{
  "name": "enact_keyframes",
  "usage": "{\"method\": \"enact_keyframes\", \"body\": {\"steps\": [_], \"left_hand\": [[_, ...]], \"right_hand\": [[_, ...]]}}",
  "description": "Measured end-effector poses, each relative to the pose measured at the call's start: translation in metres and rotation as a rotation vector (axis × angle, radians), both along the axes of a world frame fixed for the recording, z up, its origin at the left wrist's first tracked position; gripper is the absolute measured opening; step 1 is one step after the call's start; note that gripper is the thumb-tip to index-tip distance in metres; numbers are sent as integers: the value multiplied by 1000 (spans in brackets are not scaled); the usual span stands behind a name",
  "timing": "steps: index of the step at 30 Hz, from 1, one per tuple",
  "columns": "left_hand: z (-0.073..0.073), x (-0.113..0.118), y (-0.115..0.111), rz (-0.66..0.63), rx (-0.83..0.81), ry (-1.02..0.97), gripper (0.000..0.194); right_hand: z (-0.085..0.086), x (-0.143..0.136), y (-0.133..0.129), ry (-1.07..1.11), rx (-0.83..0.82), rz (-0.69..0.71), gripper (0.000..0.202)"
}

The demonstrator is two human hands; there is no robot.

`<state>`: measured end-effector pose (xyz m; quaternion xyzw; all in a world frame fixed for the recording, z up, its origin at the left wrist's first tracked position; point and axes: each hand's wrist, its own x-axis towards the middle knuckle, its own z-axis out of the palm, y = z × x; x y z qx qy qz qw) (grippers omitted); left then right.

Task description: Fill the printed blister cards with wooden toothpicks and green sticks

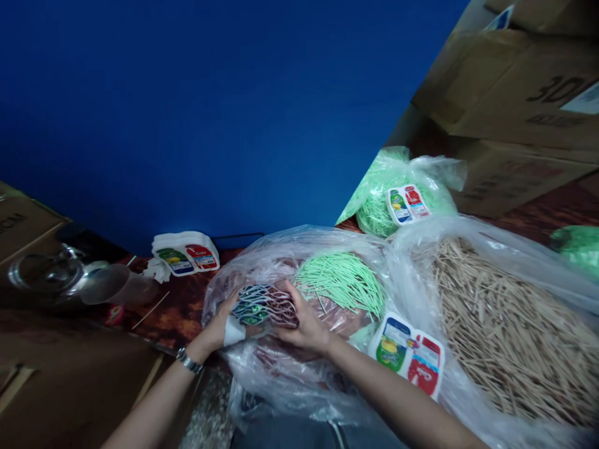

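A stack of wavy-edged packets (266, 305), bluish-green on the left part and reddish-brown on the right, is held between both hands above an open clear plastic bag (281, 243). My left hand (221, 324) grips the stack's left end, with a white band at the wrist side of the palm. Around the right end, my right hand (306, 324) is closed, thumb on top. Just beyond it, a pile of light green sticks (344, 280) lies on the bag. A double-panel printed card (409, 354) rests beside my right forearm.
A large bag of tan sticks (510, 330) lies at right. Behind it stand a tied bag of green strips (379, 206) with a printed card and cardboard boxes (510, 81). More cards (187, 254) are stacked at left, near a clear plastic cup (105, 284) and a glass jar (51, 274).
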<state>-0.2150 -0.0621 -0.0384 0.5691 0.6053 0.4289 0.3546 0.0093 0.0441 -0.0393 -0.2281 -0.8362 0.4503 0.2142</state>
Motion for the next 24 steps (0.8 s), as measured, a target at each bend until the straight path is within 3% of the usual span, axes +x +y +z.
{"method": "enact_keyframes", "body": {"steps": [3, 6, 8, 10, 12, 17, 22, 24], "left_hand": [[10, 4, 0, -14, 72, 17, 76], [22, 18, -11, -18, 162, 20, 62], [21, 33, -21, -16, 176, -18, 69], [13, 49, -31, -52, 106, -42, 90], [2, 60, -38, -110, 22, -4, 108], [-10, 64, -33, -152, -28, 68, 113], [4, 63, -19, -67, -35, 8, 106], [9, 65, -21, -35, -40, -22, 100]], "right_hand": [[22, -4, -5, 128, 59, -67, 95], [54, 18, -6, 236, 205, 99, 98], [62, 40, -8, 226, 242, 190, 101], [56, 61, -11, 127, 225, 220, 104], [38, 75, -16, 38, 207, 216, 108], [3, 77, -19, 54, 205, 177, 111], [10, 67, -20, 35, 127, -67, 95], [17, 73, -23, 22, 130, -87, 95]]}}
